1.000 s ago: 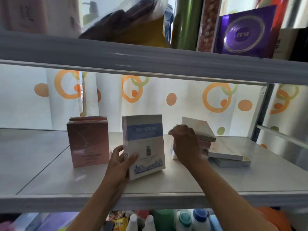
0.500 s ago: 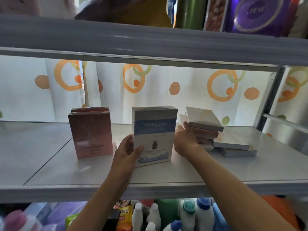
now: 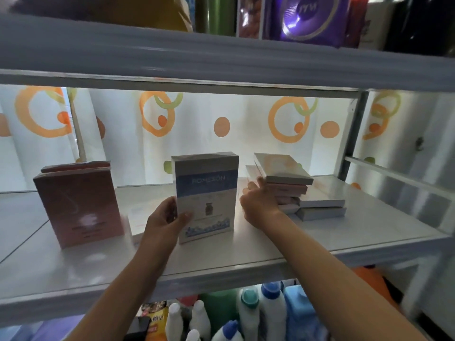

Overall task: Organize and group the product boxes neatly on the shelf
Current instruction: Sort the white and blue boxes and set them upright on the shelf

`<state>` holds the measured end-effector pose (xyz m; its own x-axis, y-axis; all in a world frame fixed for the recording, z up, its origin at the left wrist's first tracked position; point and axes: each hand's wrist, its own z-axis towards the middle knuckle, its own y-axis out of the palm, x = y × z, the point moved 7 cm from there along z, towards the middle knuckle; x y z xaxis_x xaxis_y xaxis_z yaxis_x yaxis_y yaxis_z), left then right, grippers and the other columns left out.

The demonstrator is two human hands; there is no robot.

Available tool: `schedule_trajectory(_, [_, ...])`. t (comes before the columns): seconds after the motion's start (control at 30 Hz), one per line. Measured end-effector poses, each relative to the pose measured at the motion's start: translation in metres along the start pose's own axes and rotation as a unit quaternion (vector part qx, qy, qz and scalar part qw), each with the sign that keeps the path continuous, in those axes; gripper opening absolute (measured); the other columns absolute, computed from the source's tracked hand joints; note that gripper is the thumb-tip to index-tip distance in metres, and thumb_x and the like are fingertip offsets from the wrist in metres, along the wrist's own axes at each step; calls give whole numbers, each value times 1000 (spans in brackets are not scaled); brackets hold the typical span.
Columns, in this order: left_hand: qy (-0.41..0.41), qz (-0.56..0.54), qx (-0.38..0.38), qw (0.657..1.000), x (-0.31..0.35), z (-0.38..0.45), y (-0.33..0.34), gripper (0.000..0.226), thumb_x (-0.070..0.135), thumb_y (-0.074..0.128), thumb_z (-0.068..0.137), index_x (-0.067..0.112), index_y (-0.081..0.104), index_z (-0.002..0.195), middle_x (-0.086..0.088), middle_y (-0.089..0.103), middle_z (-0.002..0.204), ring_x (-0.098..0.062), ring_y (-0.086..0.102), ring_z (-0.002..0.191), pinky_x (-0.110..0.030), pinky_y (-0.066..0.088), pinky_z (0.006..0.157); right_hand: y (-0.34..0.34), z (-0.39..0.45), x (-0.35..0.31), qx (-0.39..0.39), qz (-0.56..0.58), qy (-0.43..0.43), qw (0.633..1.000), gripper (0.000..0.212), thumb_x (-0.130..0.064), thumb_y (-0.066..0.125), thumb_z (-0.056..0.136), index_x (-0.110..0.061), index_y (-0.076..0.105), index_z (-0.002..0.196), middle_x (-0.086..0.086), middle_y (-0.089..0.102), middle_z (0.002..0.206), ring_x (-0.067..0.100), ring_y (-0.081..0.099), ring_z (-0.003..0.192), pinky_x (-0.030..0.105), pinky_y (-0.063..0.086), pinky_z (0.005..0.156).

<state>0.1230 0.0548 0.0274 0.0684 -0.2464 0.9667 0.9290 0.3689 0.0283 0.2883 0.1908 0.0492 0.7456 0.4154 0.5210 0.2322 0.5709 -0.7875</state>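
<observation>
A white and blue box (image 3: 206,193) stands upright in the middle of the white shelf (image 3: 246,257). My left hand (image 3: 165,220) grips its lower left edge, thumb on the front. To the right lies a stack of flat boxes (image 3: 293,188), white and pink, several high, with two grey-white ones (image 3: 322,209) sticking out at the bottom. My right hand (image 3: 258,203) touches the left side of that stack, fingers against the pink boxes. Two pink boxes (image 3: 78,205) stand upright at the left, one behind the other.
The shelf above (image 3: 221,57) hangs low and carries a purple box (image 3: 310,18) and other goods. A metal upright (image 3: 352,134) bounds the right side. Bottles (image 3: 258,313) stand on the shelf below. A dotted curtain (image 3: 221,126) hangs behind.
The white and blue box went from tilted to upright and moved a little back and right. My right hand dropped from the top of the flat stack to its left side.
</observation>
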Motion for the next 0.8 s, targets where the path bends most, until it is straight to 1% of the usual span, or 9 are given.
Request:
schedule_trajectory(0.07, [1, 8, -5, 1000, -2, 3, 9, 22, 11, 59, 94, 26, 59, 109, 0, 68, 114, -27, 61, 108, -51, 50, 95, 6, -4, 9, 1, 2, 10, 1000, 28, -4, 48, 88, -8, 71, 104, 11, 69, 107, 30, 54, 114, 49, 16, 114])
schedule_trajectory(0.1, [3, 12, -7, 1000, -2, 5, 14, 22, 11, 59, 94, 27, 59, 109, 0, 68, 114, -27, 61, 108, -50, 51, 94, 9, -6, 13, 1, 6, 16, 1000, 30, -3, 48, 88, -8, 71, 105, 11, 69, 107, 30, 54, 115, 49, 15, 114])
schedule_trajectory(0.23, [25, 31, -11, 999, 0, 11, 34, 19, 11, 57, 95, 30, 57, 100, 2, 67, 108, -23, 61, 101, -36, 52, 76, 17, -15, 31, 16, 12, 24, 1000, 31, -2, 46, 87, -7, 72, 104, 11, 70, 106, 30, 55, 113, 47, 16, 115])
schedule_trajectory(0.4, [40, 50, -24, 998, -2, 23, 60, 18, 10, 56, 96, 28, 58, 99, -1, 66, 106, -20, 62, 99, -24, 52, 68, 24, -25, 47, 17, 6, 27, 999, 28, -5, 48, 89, -8, 73, 102, 11, 71, 105, 29, 58, 111, 48, 18, 114])
schedule_trajectory(0.5, [41, 52, -28, 997, -4, 31, 75, 15, 10, 56, 96, 22, 57, 105, -1, 66, 107, -21, 62, 99, -21, 52, 68, 29, -29, 56, 15, 7, 35, 999, 28, -4, 48, 89, -6, 73, 101, 11, 71, 104, 29, 58, 112, 50, 18, 114])
schedule_trajectory(0.57, [36, 52, -33, 997, -6, 38, 84, 16, 10, 55, 97, 18, 57, 111, -2, 66, 109, -23, 61, 100, -25, 54, 72, 31, -32, 62, 12, 5, 40, 999, 28, -3, 48, 88, -7, 73, 101, 10, 71, 103, 29, 58, 112, 49, 18, 114])
schedule_trajectory(0.63, [27, 50, -40, 998, -9, 45, 92, 17, 11, 54, 97, 16, 57, 113, -2, 65, 110, -25, 61, 102, -34, 56, 80, 33, -34, 66, 12, 2, 40, 999, 28, -4, 49, 88, -8, 73, 101, 9, 71, 103, 28, 58, 113, 49, 18, 114])
schedule_trajectory(0.7, [26, 54, -51, 997, -12, 52, 99, 18, 12, 53, 98, 16, 57, 114, -2, 66, 111, -25, 61, 103, -40, 56, 84, 34, -36, 71, 14, -4, 40, 999, 27, -7, 49, 88, -10, 73, 100, 7, 71, 103, 27, 57, 113, 49, 19, 113])
schedule_trajectory(0.8, [35, 57, -61, 996, -15, 62, 107, 18, 11, 53, 97, 16, 58, 114, -3, 66, 110, -25, 62, 103, -39, 57, 82, 37, -39, 76, 7, -17, 37, 999, 28, -9, 49, 88, -12, 74, 99, 5, 71, 105, 27, 57, 112, 49, 20, 110])
